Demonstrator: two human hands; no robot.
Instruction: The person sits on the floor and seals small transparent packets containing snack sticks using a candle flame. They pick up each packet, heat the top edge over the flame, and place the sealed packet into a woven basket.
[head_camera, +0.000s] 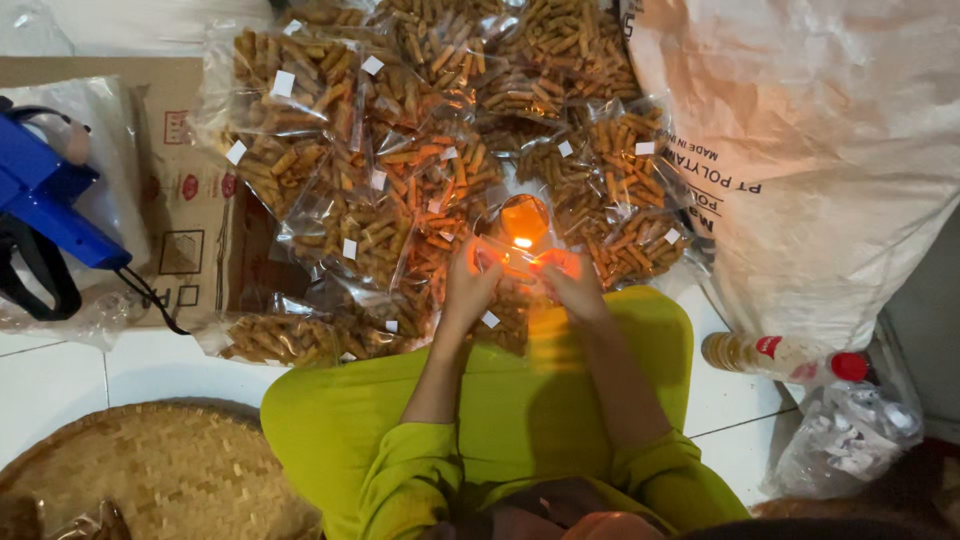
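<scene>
- Right now, the left hand (470, 285) and right hand (572, 282) are both pinching shut on the top edge of a clear plastic snack bag (508, 300).
- They are stretching it sideways, just over a small orange candle flame (522, 241) burning beyond the fingers.

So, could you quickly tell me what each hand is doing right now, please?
Left hand: closed, pinching the edge of the clear snack bag beside the small flame.
Right hand: closed, pinching the same bag's other side.
</scene>
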